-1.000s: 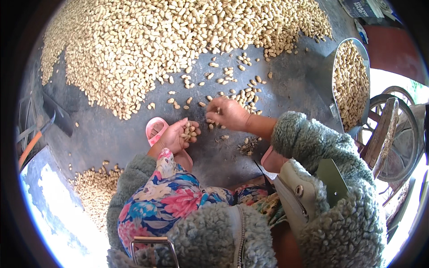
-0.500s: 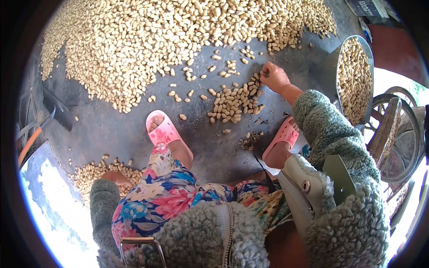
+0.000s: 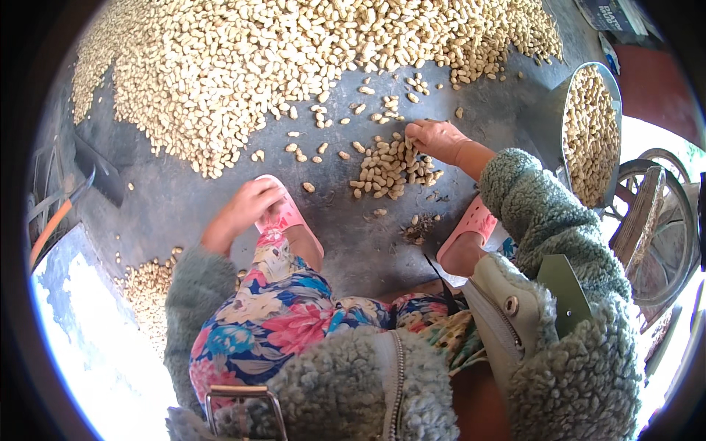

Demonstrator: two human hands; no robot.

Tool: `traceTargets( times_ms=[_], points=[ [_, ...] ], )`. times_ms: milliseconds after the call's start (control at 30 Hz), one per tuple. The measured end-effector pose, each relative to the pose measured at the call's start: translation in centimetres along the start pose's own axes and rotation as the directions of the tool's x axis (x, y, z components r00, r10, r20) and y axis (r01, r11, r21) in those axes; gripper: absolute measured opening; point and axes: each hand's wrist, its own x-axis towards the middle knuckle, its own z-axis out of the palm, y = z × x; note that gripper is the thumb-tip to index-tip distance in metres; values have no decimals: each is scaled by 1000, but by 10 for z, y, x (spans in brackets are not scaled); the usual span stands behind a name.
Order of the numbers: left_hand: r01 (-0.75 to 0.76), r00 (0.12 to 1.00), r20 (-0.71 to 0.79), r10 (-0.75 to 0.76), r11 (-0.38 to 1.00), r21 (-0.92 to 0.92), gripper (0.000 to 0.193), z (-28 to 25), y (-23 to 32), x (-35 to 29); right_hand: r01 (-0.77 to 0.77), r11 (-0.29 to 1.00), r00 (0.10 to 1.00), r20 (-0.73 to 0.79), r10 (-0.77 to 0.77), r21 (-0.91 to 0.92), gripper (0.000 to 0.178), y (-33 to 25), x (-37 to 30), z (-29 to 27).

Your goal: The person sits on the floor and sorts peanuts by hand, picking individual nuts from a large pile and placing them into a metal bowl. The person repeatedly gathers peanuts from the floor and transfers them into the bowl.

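Observation:
A small heap of unshelled peanuts (image 3: 382, 173) lies on the dark floor between my feet. At its far right edge is my right hand (image 3: 440, 141), its fingers bent and pressed together on peanuts; how many they hold is hidden. My left hand (image 3: 246, 209) hangs over the left pink slipper (image 3: 294, 220), slightly blurred, with thumb and fingers a little apart and no peanut showing in it. Left of my knee, partly behind my sleeve, is another peanut pile (image 3: 151, 290). Loose peanuts (image 3: 320, 117) are scattered beyond the small heap.
A large spread of peanuts (image 3: 243, 66) covers the far floor. At the right stands a metal container (image 3: 557, 140) filled with peanuts, near a spoked wheel (image 3: 654, 250). A tool with an orange handle (image 3: 51, 231) is at the left. Dark debris (image 3: 419, 229) lies near my right slipper.
My left hand has left the pile at lower left and risen to the right, over the left slipper. My right hand has shifted slightly left along the small heap's edge.

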Motion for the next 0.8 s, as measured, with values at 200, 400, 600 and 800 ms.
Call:
traceTargets(
  times_ms=[200, 400, 600, 800],
  points=[
    [192, 977, 174, -121, 852, -487, 23, 53, -18, 50, 97, 988, 994, 64, -90, -120, 20, -5, 13, 5],
    [333, 934, 333, -128, 651, -682, 38, 66, -36, 46, -156, 973, 983, 120, 137, 173, 21, -63, 12, -10],
    [345, 926, 374, -54, 522, -780, 36, 73, -14, 41, 150, 885, 966, -257, -36, 440, 18, -98, 17, -7],
    [352, 920, 387, -61, 564, -747, 29, 68, -66, 45, -185, 925, 922, -267, 280, 332, 16, -19, 57, -22]
  ],
)
